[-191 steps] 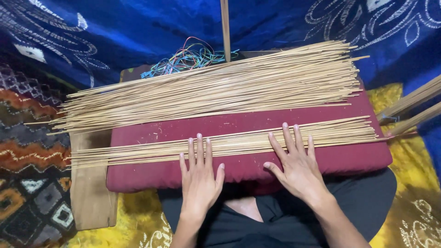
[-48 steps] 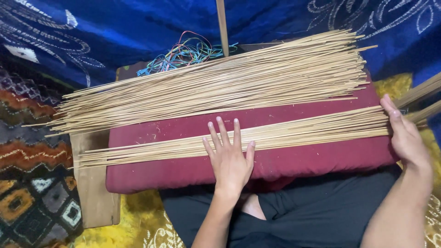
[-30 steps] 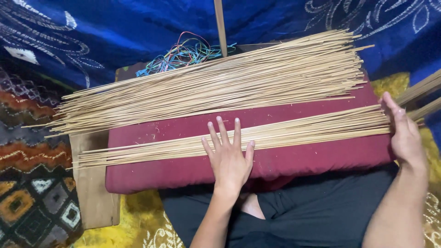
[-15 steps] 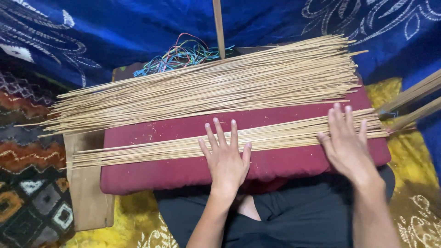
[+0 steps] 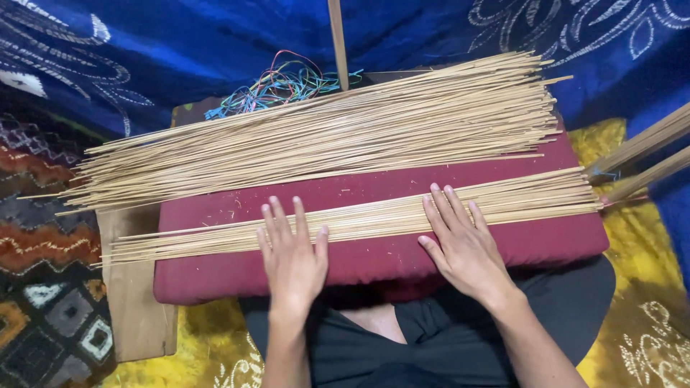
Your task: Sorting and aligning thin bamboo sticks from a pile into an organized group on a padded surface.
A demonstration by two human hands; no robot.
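Maroon cushion (image 5: 374, 262) across the lap serves as work surface; large heap of thin bamboo sticks (image 5: 323, 136) on its far side, a smaller row of sticks (image 5: 359, 223) near the front edge. Left hand (image 5: 293, 262) and right hand (image 5: 463, 244) lie flat, fingers spread, pressing that row, likely keeping it level

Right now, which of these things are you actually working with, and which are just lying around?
In use:
left hand and right hand, both flat on the thin row of sticks
maroon cushion under them

Lying about:
big stick pile
coloured strings
wooden board
upright wooden slat
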